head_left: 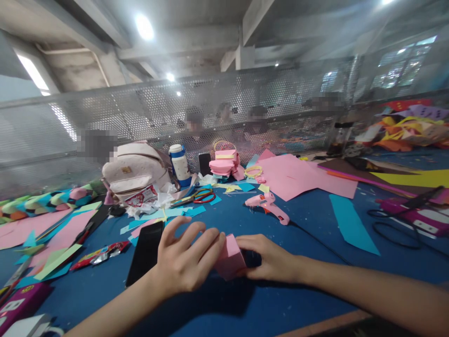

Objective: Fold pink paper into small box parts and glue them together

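Note:
A small folded pink paper box (pixel 229 264) is held just above the blue table, between both hands. My right hand (pixel 268 257) grips its right side, with the thumb and fingers curved round that edge. My left hand (pixel 191 257) is closed on the box's left side with its forefinger, the other fingers bent and raised; its thumb is hidden. Beyond them a pink hot glue gun (pixel 268 206) lies on the table. A black phone (pixel 145 250) lies beside my left hand, partly behind the wrist.
Scissors (pixel 196 197) and paper scraps lie ahead. A backpack (pixel 136 168), a bottle (pixel 180 164) and a pink paper piece (pixel 224 164) stand by the perforated metal screen (pixel 147 107). Pink sheets (pixel 291 173), a blue strip (pixel 352 224) and a purple power strip (pixel 417 217) lie right.

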{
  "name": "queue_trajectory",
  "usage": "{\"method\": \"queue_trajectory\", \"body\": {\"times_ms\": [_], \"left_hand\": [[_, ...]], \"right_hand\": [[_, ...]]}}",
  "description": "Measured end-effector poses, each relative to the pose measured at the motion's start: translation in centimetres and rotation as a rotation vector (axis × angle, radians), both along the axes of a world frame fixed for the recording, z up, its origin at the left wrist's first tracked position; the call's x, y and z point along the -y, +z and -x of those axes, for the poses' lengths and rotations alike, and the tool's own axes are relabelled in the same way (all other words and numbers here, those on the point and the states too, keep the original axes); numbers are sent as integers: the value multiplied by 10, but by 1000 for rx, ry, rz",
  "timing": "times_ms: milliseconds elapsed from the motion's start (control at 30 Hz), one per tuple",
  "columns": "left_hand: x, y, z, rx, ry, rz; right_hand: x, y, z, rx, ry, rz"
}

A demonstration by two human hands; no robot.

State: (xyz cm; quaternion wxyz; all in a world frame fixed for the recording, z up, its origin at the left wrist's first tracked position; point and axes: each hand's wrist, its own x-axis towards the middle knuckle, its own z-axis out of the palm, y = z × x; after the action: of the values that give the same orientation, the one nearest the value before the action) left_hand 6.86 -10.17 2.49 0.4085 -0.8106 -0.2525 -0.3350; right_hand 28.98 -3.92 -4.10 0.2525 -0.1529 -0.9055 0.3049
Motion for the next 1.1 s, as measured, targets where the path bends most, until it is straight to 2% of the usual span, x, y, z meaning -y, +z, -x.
{"method": "queue_trajectory", "body": {"times_ms": [267,533,867,1100], "left_hand": [[0,-1,-5,6,75,29],[-1,-6,-4,13,50,85],[-2,-6,-4,20,37,77],[-7,-5,-1,35,52,282]], "right_hand": [[-1,-1,1,-5,-11,-28],[0,0,1,15,0,-46],[-1,0,2,11,13,-59],[0,2,1,21,-9,-59]]}}
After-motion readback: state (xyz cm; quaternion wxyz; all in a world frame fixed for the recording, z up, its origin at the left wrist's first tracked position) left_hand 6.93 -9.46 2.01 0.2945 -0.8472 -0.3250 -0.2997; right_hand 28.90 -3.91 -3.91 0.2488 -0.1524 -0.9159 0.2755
